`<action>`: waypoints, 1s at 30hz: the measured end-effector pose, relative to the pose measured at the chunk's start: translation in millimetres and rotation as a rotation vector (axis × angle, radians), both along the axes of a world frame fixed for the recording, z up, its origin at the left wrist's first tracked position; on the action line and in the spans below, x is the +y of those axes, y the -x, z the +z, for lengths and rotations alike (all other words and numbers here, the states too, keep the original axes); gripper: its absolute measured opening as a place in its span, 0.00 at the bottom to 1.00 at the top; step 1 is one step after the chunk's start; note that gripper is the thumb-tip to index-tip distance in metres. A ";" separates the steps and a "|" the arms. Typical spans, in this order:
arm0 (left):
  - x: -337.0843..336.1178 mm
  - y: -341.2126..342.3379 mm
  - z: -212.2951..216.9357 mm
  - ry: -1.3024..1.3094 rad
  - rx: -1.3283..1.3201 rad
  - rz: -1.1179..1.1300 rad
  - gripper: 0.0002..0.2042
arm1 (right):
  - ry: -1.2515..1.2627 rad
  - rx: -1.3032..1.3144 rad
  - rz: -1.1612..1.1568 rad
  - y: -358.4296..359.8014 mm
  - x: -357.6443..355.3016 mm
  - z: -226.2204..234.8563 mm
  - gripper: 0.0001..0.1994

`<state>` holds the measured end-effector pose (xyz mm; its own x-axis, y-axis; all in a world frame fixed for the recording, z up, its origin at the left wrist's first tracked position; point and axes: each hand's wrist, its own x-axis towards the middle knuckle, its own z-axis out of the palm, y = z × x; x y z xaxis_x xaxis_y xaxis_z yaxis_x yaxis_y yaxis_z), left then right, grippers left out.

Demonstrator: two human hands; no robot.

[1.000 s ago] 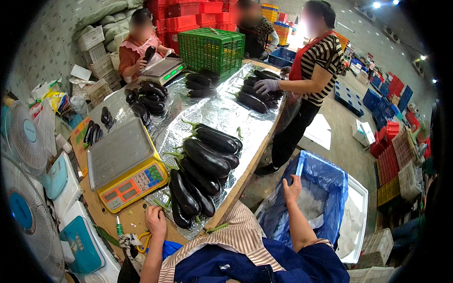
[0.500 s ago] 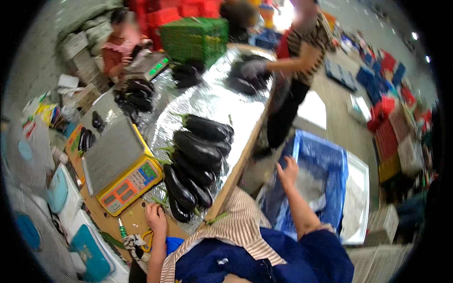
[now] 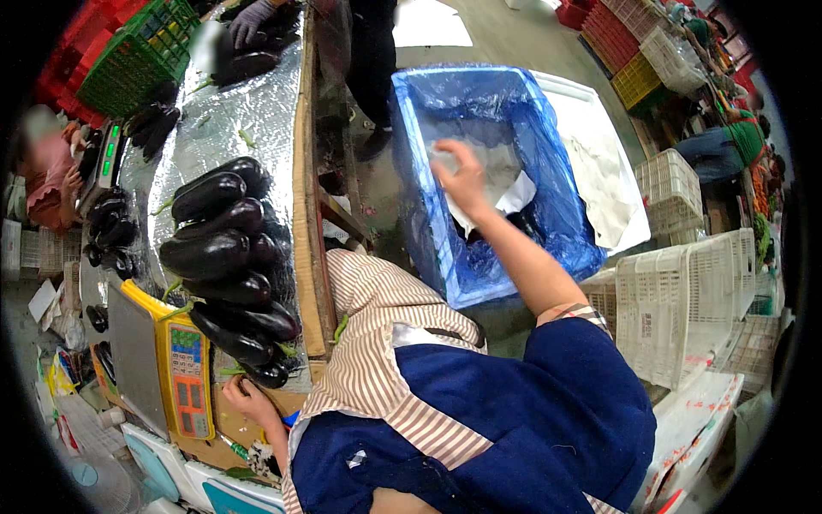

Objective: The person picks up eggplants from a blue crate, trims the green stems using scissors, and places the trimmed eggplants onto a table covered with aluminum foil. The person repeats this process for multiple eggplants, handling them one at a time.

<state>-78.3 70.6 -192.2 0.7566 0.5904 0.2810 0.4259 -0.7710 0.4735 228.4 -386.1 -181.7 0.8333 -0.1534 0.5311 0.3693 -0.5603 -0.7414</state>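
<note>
My right hand (image 3: 462,178) is over a box lined with blue plastic film (image 3: 419,163), its fingers apart and nothing in them. White paper (image 3: 516,194) lies inside the box, and something dark shows beneath it. At the near end of the table, my left hand (image 3: 247,400) rests beside the stem of the nearest eggplant (image 3: 267,374), fingers loosely bent and apart. A heap of glossy dark eggplants (image 3: 205,254) lies on silver foil (image 3: 184,128). Left of the heap stands a yellow scale (image 3: 186,377) with a bare metal pan.
A white foam lid (image 3: 629,201) with paper on it adjoins the box. White plastic crates (image 3: 655,317) stand at right. Across the table, a person's gloved hand (image 3: 250,21) touches more eggplants. A green crate (image 3: 137,60) and another person (image 3: 53,184) are at far left.
The view has swung to the right, bringing the box to the middle. My right hand has moved from the box's near-left edge to over its inside. My left hand stays by the heap.
</note>
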 end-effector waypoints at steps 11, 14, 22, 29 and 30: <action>-3.1 1.9 1.0 -0.044 0.011 0.008 0.11 | 0.480 1.006 -0.062 41.9 -138.5 -45.3 0.20; -6.1 -1.2 4.6 -0.151 0.001 -0.034 0.08 | 0.702 0.738 0.324 58.5 -132.7 -48.4 0.29; -15.6 -6.8 13.1 -0.176 -0.018 -0.034 0.08 | 0.867 0.626 0.242 40.5 -136.4 -73.9 0.08; -12.4 -4.3 6.9 -0.157 -0.036 -0.038 0.08 | -0.164 0.494 -0.072 -26.7 -193.5 22.0 0.09; -12.5 -3.9 6.1 -0.156 -0.033 -0.030 0.08 | -0.281 0.469 -0.127 -32.0 -193.5 33.4 0.09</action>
<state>-74.4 58.2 -186.2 0.7622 0.5145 0.3928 0.3873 -0.8487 0.3601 260.4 -579.6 -148.3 0.9363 -0.3498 0.0323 -0.0933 -0.3362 -0.9372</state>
